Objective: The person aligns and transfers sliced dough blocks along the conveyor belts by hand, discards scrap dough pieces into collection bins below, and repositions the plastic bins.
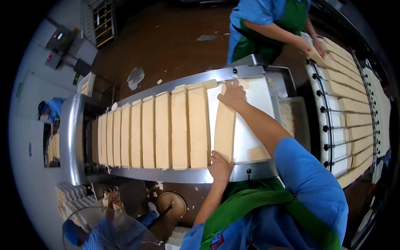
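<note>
A long, pale, slightly curved stack of flat sheets [225,129] lies across the white conveyor belt [254,112]. My left hand [220,167] grips its near end, close to the metal side rail. At the far end, my right hand [232,96] is closed round the same stack. Just left of it, a row of similar upright stacks [177,129] stretches along the belt. A short pale piece [258,153] rests on the belt near the front rail.
Metal rails [175,175] edge the belt. A tray of scraps [288,116] sits beyond its right end. Across from me, a co-worker [266,33] handles pieces at a second loaded conveyor [348,96]. Another person [100,233] is behind a wire fan guard at lower left.
</note>
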The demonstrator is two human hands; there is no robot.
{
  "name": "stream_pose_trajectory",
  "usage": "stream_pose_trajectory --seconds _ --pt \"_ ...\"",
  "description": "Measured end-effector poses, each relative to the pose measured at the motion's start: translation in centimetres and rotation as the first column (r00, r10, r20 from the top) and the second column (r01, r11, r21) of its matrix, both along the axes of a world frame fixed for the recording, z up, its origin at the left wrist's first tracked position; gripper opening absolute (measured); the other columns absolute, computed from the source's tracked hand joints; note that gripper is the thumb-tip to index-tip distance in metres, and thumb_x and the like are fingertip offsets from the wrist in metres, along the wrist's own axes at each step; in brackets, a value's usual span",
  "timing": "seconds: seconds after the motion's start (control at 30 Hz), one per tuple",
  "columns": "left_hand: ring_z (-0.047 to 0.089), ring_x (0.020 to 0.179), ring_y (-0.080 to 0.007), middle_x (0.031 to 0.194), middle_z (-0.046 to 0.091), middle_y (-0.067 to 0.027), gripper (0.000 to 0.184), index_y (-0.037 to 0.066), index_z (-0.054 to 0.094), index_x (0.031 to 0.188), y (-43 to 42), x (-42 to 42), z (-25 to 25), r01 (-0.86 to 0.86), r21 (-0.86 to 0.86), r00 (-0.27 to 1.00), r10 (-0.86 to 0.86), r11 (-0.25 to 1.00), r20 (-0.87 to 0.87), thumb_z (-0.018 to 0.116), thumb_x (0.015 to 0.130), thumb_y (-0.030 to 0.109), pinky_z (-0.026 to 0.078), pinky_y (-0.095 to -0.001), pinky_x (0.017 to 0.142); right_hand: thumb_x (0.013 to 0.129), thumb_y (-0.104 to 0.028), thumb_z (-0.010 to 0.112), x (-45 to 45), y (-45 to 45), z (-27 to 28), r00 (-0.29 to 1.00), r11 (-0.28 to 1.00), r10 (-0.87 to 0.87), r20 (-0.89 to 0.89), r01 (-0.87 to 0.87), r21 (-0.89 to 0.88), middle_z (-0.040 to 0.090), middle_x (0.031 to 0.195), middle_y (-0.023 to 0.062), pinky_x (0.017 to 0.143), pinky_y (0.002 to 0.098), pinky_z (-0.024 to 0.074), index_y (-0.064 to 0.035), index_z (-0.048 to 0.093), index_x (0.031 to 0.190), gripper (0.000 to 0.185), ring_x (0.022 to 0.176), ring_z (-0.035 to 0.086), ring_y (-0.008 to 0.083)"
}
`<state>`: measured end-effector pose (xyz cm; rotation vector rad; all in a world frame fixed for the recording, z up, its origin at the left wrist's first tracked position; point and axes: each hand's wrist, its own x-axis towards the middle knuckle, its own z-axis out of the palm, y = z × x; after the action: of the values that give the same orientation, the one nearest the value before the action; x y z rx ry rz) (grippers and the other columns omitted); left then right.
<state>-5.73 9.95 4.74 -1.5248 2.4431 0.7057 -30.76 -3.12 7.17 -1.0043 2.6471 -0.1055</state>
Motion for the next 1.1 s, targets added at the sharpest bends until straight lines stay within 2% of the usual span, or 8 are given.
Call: stream_pose_trajectory --seconds 0.17,0.27,0.3,0.47,0.67,0.8,0.97,1.1 --pt "0.062 0.089 -0.0405 0.114 0.047 -0.026 0.098 -0.005 0.019 0.138 -0.8 -2.4 -0.1 0.191 0.09 0.97 -0.173 0.978 -0.17 0.074 0.072 0.042 0.052 -0.048 0.076 0.075 -0.045 0.065 -5.2 7.8 2.3 0.928 0.938 -0.328 0.174 0.342 -0.056 0.033 0.137 0.0211 0.097 0.0511 0.0416 -0.005 0.035 0.137 0.08 0.125 0.037 0.044" --pt "0.058 0.094 -0.0471 0.123 0.036 -0.0313 0.098 -0.005 0.018 0.138 0.2 -4.9 0.6 0.167 0.185 0.976 -0.137 0.968 -0.167 0.072 0.073 0.043 0.051 -0.0489 0.081 0.076 -0.052 0.066 -7.8 11.9 -0.6 0.94 0.894 -0.286 0.185 0.331 -0.3 0.01 0.151 0.0294 0.112 0.0482 0.024 0.011 0.026 0.14 0.098 0.141 0.003 0.0472" --pt "0.058 0.093 -0.0482 0.123 0.037 -0.032 0.095 -0.006 0.02 0.137 0.6 -5.8 -0.2 0.105 0.145 0.98 -0.077 0.984 -0.186 0.071 0.074 0.044 0.051 -0.0497 0.082 0.07 -0.047 0.071 -9.0 11.9 -3.8 0.928 0.894 -0.372 0.031 0.367 -0.258 0.008 0.149 0.0318 0.105 0.0418 0.0373 0.0018 0.033 0.137 0.092 0.133 0.032 0.043" --pt "0.046 0.103 -0.0477 0.12 0.031 -0.0318 0.064 -0.005 0.036 0.127 4.6 -10.0 1.4 0.132 -0.093 0.824 -0.161 0.987 -0.543 0.069 0.074 0.011 0.041 -0.0492 0.091 0.069 -0.038 0.069 -9.4 24.0 2.1 0.691 0.522 -0.599 0.405 0.72 -0.457 0.027 0.137 0.0263 0.099 0.0477 0.0403 -0.0017 0.025 0.134 0.086 0.122 0.041 0.045" --pt "0.04 0.114 -0.0477 0.131 0.025 -0.0311 0.073 0.002 0.037 0.135 13.6 -17.0 6.3 0.507 -0.196 0.561 -0.494 0.839 -0.664 0.07 0.07 0.004 0.036 -0.0462 0.099 0.077 -0.031 0.065 -11.2 47.1 4.2 0.472 0.178 -0.857 0.208 0.65 -0.739 0.034 0.127 0.0261 0.092 0.0434 0.0468 -0.0002 0.032 0.132 0.07 0.112 0.049 0.0416" --pt "0.04 0.118 -0.0468 0.133 0.031 -0.0279 0.076 0.005 0.04 0.136 20.6 -20.1 9.6 0.82 -0.224 0.236 -0.667 0.527 -0.706 0.077 0.07 0.011 0.039 -0.0459 0.097 0.076 -0.049 0.058 -10.9 60.9 8.5 0.189 0.059 -0.948 0.256 0.895 -0.443 0.049 0.122 0.0266 0.092 0.0469 0.0457 0.0007 0.041 0.126 0.072 0.108 0.055 0.0426" --pt "0.048 0.112 -0.0388 0.13 0.037 -0.0202 0.076 0.007 0.04 0.135 26.5 -21.6 11.5 0.969 -0.052 0.121 -0.648 0.24 -0.752 0.079 0.07 0.01 0.047 -0.0426 0.089 0.086 -0.046 0.039 -13.2 70.5 7.1 0.415 0.416 -0.909 -0.038 0.909 -0.025 0.053 0.126 0.0249 0.103 0.0509 0.0298 0.0025 0.058 0.115 0.06 0.123 0.044 0.0393" --pt "0.052 0.109 -0.0369 0.129 0.037 -0.0192 0.071 0.007 0.041 0.135 28.7 -22.6 12.0 0.98 -0.001 0.132 -0.649 0.2 -0.749 0.077 0.074 0.012 0.049 -0.0398 0.086 0.089 -0.042 0.034 -17.1 72.8 4.2 0.392 0.392 -0.919 -0.038 0.92 0.007 0.05 0.132 0.0227 0.106 0.0497 0.0225 0.0025 0.057 0.119 0.059 0.127 0.039 0.0378"
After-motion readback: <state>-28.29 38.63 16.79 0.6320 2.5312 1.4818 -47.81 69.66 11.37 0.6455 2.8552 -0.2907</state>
